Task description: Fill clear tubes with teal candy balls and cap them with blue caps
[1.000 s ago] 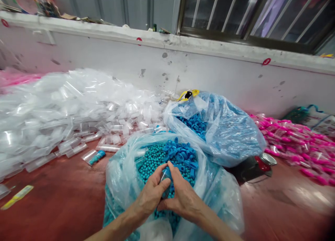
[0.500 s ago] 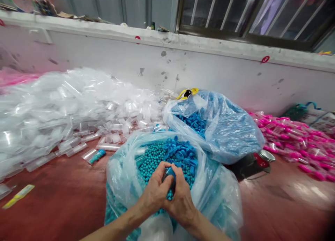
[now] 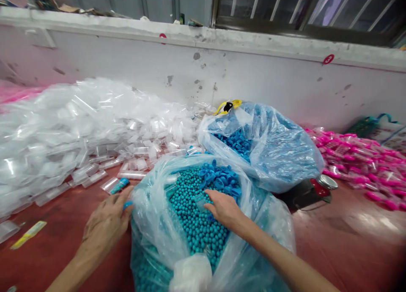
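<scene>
My left hand [image 3: 109,218] is just left of the bead bag, closed around something with a small blue end [image 3: 127,204] showing at the fingertips; the rest is hidden. Beyond it, a clear tube with a blue-green portion [image 3: 119,185] lies on the red floor. My right hand [image 3: 223,207] is over the open plastic bag [image 3: 152,199], its thumb and fingers closed at a clear plastic tube [image 3: 200,202] low over the beads. Turquoise beads [image 3: 206,237] fill the bag. Blue caps [image 3: 222,178] are heaped on the beads at the back.
A large pile of clear tubes [image 3: 95,123] spreads at the left. Behind stands another bag [image 3: 279,144] of blue caps. A dark canister with a metal lid [image 3: 327,182] and pink filled packs [image 3: 355,161] are at the right. A yellow strip [image 3: 28,235] lies on the floor.
My hands were together over the beads around a dark blue rounded object. They have parted: the left moved out to the bag's left side, the right stays over the beads.
</scene>
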Demonstrator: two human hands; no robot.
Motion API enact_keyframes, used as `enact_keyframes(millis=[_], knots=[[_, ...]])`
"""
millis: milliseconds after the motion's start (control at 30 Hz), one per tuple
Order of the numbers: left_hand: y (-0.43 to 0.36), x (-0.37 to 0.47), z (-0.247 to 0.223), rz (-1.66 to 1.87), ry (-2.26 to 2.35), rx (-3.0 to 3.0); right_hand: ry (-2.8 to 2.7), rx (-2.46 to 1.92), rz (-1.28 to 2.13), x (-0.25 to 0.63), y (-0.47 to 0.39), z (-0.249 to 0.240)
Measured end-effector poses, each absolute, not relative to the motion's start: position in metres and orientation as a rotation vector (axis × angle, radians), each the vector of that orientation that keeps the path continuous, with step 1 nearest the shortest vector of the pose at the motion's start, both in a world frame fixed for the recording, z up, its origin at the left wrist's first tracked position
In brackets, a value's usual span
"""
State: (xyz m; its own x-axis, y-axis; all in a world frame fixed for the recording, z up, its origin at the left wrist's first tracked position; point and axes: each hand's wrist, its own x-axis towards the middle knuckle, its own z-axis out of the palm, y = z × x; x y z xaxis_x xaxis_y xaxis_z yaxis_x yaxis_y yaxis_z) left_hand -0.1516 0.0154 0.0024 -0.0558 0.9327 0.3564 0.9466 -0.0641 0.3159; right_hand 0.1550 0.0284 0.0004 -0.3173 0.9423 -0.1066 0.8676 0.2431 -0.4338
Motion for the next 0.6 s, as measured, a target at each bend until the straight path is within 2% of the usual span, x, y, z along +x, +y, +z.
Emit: enact_keyframes(millis=[133, 333, 467, 600], knots=[[0.013, -0.113, 0.009, -0.886, -1.958, -2.393, -2.301, -1.714, 0.809, 0.136, 0.046, -0.010], [0.014, -0.051, 0.003, -0.956, -1.946, -2.833, -2.027, -1.667, 1.060, 0.152, 0.063, -0.023], [0.023, -0.026, -0.008, -1.152, -2.227, -2.892, -1.802, -1.631, 1.231, 0.158, 0.063, -0.018], [0.035, -0.007, -0.014, -1.430, -2.585, -3.185, -1.374, -1.360, 1.524, 0.153, 0.054, -0.010]])
